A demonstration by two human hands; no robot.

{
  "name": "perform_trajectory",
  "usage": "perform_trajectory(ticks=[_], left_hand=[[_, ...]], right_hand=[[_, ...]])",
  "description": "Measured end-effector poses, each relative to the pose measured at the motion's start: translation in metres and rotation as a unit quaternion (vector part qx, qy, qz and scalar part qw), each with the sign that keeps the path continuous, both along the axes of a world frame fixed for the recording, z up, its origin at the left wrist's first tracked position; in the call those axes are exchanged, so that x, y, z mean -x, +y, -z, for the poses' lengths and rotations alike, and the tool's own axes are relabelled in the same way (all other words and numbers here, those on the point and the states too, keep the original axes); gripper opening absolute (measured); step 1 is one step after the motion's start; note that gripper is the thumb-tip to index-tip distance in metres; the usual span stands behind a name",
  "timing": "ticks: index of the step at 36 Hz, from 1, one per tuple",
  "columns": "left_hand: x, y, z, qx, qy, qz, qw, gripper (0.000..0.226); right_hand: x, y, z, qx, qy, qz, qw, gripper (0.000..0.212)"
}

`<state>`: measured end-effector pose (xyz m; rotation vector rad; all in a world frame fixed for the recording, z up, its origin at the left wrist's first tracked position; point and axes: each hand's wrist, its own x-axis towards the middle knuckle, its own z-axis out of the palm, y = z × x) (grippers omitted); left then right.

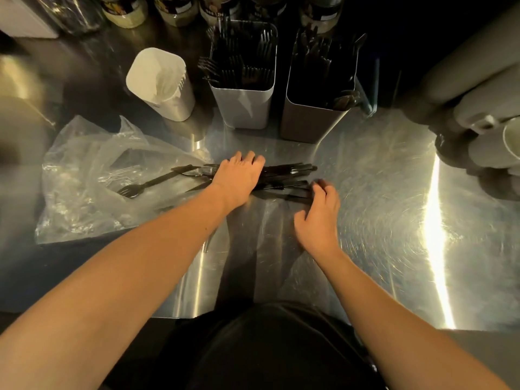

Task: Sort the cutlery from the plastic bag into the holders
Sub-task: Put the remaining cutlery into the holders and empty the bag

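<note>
Left hand (237,178) flat, pressing black cutlery pile (287,175) on tabletop (380,192); right hand (319,212) loosely curled, empty, beside pile; plastic bag (92,178) left of pile.

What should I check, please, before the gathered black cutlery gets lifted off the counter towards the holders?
1. Left hand presses on the black cutlery bundle: ok.
2. Right hand grips the bundle: not ok, fingers curled beside its end.
3. Bundle all one type: cannot tell.
4. Stray fork on the plastic bag collected: not ok.
5. Fork holder and right holder upright: ok.
6. Room left in them: cannot tell.
</note>
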<state>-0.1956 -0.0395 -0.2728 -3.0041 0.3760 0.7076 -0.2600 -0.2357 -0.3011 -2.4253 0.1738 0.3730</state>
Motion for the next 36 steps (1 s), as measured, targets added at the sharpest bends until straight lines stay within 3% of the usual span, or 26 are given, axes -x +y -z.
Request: perform_trajectory(ticks=[8,17,22,27,30,33,36], left_hand=[[-0.004,0.008,0.001,0.016,0.012,-0.017,1.0,0.043],[0.006,0.013,0.004,0.018,-0.092,0.014,0.995,0.024],[0.009,0.02,-0.006,0.054,-0.107,-0.01,0.993,0.027],[0.008,0.026,-0.033,0.169,-0.119,-0.102,0.973,0.025],[0.009,0.033,-0.057,0.265,-0.133,-0.23,0.927,0.028],[0.011,0.039,-0.082,0.417,-0.16,-0.339,0.828,0.026],[0.007,0.043,-0.109,0.506,-0.21,-0.417,0.725,0.033]], right_hand=[[-0.012,-0.009,0.003,0.098,-0.054,0.031,0.993,0.024],[-0.016,-0.014,-0.004,0.144,-0.03,-0.029,0.989,0.01],[-0.009,-0.017,-0.014,0.07,-0.006,-0.044,0.997,0.007],[0.002,-0.019,-0.013,-0.003,0.047,0.013,0.999,0.023],[0.01,-0.016,-0.012,-0.054,0.066,0.058,0.995,0.022],[0.014,-0.002,-0.023,-0.106,0.095,0.071,0.987,0.015],[0.012,0.019,-0.035,-0.134,0.095,0.068,0.984,0.017]])
